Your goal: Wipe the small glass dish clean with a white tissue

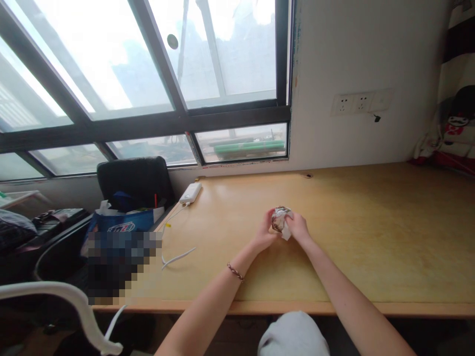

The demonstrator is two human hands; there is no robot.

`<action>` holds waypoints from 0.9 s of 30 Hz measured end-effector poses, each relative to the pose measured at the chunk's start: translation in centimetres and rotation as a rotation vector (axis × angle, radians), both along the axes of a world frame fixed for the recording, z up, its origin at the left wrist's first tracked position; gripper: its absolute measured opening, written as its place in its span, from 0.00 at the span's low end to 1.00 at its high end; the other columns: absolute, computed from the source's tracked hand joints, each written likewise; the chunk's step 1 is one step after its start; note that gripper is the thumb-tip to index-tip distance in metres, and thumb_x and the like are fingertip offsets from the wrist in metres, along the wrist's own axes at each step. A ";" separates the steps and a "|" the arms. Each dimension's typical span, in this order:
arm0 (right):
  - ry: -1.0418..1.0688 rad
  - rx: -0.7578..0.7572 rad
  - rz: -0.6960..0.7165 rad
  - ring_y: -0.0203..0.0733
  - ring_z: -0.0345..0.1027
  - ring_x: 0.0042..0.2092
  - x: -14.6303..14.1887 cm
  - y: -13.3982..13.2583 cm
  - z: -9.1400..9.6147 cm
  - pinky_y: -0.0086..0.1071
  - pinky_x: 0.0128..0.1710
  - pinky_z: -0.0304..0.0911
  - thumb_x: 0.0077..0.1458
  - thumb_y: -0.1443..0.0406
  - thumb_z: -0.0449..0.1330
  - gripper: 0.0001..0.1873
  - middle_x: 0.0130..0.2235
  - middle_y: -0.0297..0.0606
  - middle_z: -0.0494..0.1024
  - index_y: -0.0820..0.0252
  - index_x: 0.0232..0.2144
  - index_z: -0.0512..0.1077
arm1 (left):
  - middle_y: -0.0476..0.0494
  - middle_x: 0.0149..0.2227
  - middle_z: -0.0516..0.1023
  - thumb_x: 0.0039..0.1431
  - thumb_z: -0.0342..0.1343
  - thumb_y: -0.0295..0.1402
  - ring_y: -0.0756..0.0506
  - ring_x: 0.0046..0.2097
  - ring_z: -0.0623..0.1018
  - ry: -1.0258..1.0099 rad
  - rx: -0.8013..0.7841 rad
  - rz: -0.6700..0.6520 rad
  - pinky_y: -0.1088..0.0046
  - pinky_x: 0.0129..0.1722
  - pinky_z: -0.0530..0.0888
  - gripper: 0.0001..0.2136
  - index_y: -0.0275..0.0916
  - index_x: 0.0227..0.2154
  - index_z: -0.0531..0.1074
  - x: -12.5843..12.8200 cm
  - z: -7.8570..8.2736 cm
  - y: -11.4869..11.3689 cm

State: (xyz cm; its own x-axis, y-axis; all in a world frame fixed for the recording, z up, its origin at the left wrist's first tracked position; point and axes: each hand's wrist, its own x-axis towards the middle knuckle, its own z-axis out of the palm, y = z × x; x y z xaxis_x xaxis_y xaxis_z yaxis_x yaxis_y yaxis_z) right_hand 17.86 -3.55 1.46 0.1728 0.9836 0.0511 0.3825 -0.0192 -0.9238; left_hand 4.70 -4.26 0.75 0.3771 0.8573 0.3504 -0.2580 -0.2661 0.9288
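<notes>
Beneath a wide, dark-framed window (181, 118), a pale wooden bench (371, 237) stretches across the view and runs off past the right edge. A black chair (135, 180) stands beyond its left end. Over the middle of the bench, a person's two hands come together. The left hand (264, 231) cups the left side of a small, crumpled, silvery and brown bundle (279, 219), and the right hand (299, 227) pinches it from the right. The grip is closed on the bundle from both sides, so neither hand is nearer: it sits directly between them, straight ahead of the body. What shows of it looks longer from far to near than from side to side, with a white flap (286, 233) at the end toward the person. Fingers cover the rest, so its full shape, and whether it touches the bench, cannot be told. Well apart, at the left end, lies a white, box-shaped device (190, 192). A braided bracelet (235, 272) circles the left forearm.
</notes>
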 end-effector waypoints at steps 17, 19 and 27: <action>-0.622 0.197 -0.129 0.39 0.66 0.29 0.4 -0.5 0.4 0.27 0.26 0.50 0.53 0.57 0.46 0.18 0.28 0.43 0.75 0.61 0.32 0.72 | 0.43 0.36 0.71 0.40 0.59 0.33 0.53 0.22 0.72 0.100 -0.236 0.111 0.73 0.22 0.70 0.16 0.36 0.30 0.59 -0.1 -0.7 0.5; -0.465 0.063 -0.107 0.39 0.66 0.27 0.3 0.4 -0.3 0.26 0.23 0.51 0.52 0.55 0.46 0.22 0.25 0.44 0.75 0.63 0.27 0.73 | 0.42 0.40 0.69 0.38 0.61 0.31 0.52 0.25 0.73 0.017 -0.235 0.143 0.72 0.25 0.71 0.18 0.36 0.30 0.57 0.3 -0.9 0.4; -0.626 0.138 -0.173 0.40 0.66 0.27 0.1 0.0 -0.5 0.27 0.24 0.51 0.54 0.61 0.45 0.17 0.26 0.45 0.74 0.65 0.30 0.70 | 0.43 0.33 0.71 0.44 0.56 0.38 0.51 0.29 0.72 0.119 -0.175 0.143 0.76 0.25 0.70 0.14 0.34 0.31 0.63 0.3 -1.3 0.7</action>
State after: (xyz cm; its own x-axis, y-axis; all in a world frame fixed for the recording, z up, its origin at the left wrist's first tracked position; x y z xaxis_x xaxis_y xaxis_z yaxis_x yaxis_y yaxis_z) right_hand 17.97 -3.55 0.98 0.2245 0.9217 0.3165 0.8496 -0.0260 -0.5267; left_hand 5.01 -3.56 -0.57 0.2775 0.9486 0.1521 -0.1153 -0.1243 0.9855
